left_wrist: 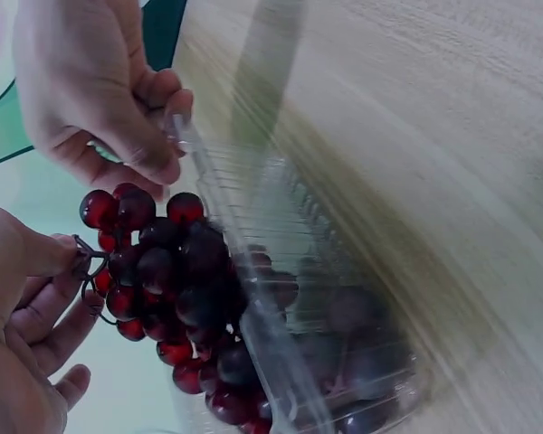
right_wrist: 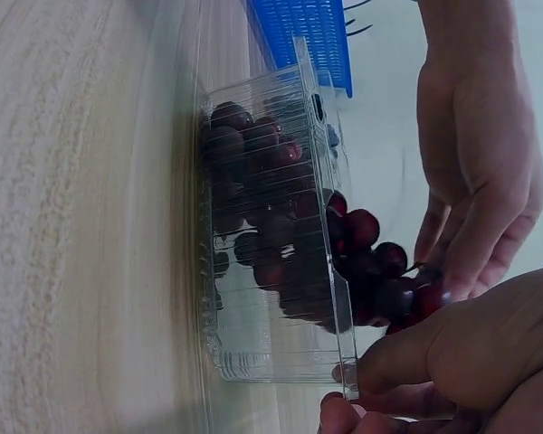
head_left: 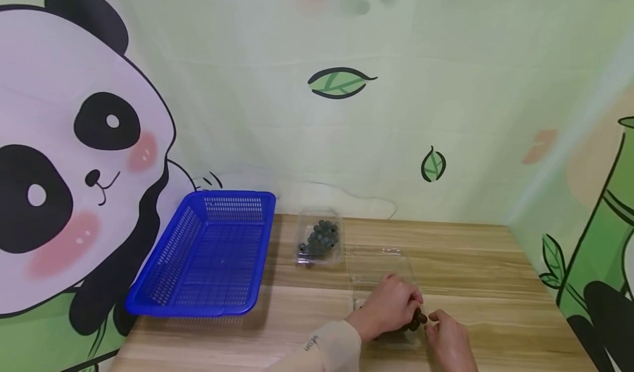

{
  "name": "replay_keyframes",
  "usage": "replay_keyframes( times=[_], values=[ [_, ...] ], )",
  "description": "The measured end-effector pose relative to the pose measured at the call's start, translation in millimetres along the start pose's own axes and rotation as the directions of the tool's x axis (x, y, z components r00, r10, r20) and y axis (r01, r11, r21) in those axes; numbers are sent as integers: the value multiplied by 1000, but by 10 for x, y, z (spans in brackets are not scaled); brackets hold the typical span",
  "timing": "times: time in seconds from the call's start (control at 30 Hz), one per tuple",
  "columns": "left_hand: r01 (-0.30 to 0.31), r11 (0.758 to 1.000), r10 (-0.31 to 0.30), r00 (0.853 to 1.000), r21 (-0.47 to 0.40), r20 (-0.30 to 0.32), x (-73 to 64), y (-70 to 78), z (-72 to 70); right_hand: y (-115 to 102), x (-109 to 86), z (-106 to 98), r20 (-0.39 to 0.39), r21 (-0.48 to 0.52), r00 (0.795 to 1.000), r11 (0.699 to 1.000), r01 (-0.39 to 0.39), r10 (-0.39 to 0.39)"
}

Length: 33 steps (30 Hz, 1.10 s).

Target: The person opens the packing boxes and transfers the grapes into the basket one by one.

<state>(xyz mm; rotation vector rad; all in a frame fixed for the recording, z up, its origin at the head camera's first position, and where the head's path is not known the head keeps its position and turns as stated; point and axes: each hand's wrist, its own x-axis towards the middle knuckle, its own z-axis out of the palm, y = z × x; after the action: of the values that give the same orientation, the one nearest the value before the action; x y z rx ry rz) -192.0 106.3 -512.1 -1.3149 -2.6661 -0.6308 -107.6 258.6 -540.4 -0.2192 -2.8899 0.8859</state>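
Observation:
My left hand (head_left: 390, 305) pinches the stem (left_wrist: 92, 262) of a bunch of dark red grapes (left_wrist: 163, 271) between thumb and fingers. Part of the bunch rises over the rim of a clear plastic clamshell box (right_wrist: 267, 339), while the lower grapes lie inside against its wall. On the near right side, my right hand (head_left: 448, 336) pinches the box's rim with thumb and fingers, as the right wrist view shows. The open lid (head_left: 378, 262) of the box lies flat behind. From the head view, my left hand hides most of the grapes.
A second clear box (head_left: 319, 237) with dark blue-black grapes (head_left: 323, 235) stands farther back. To its left is a blue perforated plastic basket (head_left: 223, 262). All stand on a wood-grain table (head_left: 297, 306), before a printed panda backdrop (head_left: 247, 113).

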Motion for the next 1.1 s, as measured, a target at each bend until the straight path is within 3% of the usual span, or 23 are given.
replay_keyframes(
  times=[0.2, 0.37, 0.73, 0.97, 1.1],
  values=[
    [28, 995, -30, 999, -93, -19, 0, -1, -86, -6, 7, -7, 23, -4, 999, 999, -40, 41],
    [29, 993, -34, 998, -110, -47, 7, -5, -177, -24, 14, -15, 33, -6, 997, 998, -69, 69],
    [80, 971, -103, 990, -226, -94, 5, -68, -363, -4, 9, -9, 10, 12, 999, 999, -40, 39],
    [127, 940, -151, 987, -315, -55, -12, -86, -489, 13, 7, -7, 8, -1, 1000, 1000, -22, 23],
    [116, 938, -148, 986, -328, -77, -1, -82, -574, 7, 10, -7, 3, -1, 1000, 1000, -26, 26]
  ],
)
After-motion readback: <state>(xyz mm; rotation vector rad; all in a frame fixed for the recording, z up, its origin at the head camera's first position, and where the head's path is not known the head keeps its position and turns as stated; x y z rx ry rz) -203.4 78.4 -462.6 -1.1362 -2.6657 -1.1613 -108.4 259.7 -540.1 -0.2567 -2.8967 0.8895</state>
